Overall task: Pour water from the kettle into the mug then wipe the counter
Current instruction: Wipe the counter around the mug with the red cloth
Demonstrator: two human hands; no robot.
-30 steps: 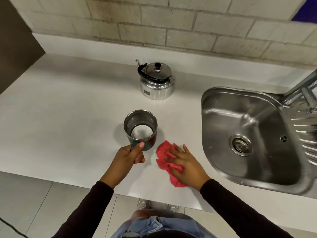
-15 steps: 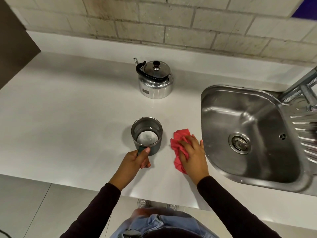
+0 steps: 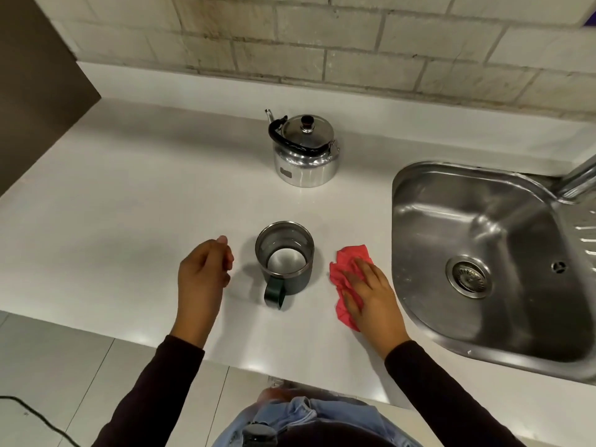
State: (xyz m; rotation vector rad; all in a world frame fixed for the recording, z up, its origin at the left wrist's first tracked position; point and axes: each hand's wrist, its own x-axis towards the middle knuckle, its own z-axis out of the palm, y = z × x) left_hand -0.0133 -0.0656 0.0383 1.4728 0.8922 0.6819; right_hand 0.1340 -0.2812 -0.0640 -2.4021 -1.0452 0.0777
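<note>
Long dark sleeves (both arms) above light blue jeans.

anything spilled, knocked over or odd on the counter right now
Nothing stands out. The kettle stands upright with its lid on, the mug stands upright beside the free left hand, and the right hand presses the red cloth flat on the counter. No puddle shows.

The counter lies bare across its whole left half, from the front edge to the back wall. Mid-counter, the mug stands near the front edge and the kettle towards the back, an open lane between them. The sink fills the right end; a red cloth narrows the strip between mug and basin.
</note>
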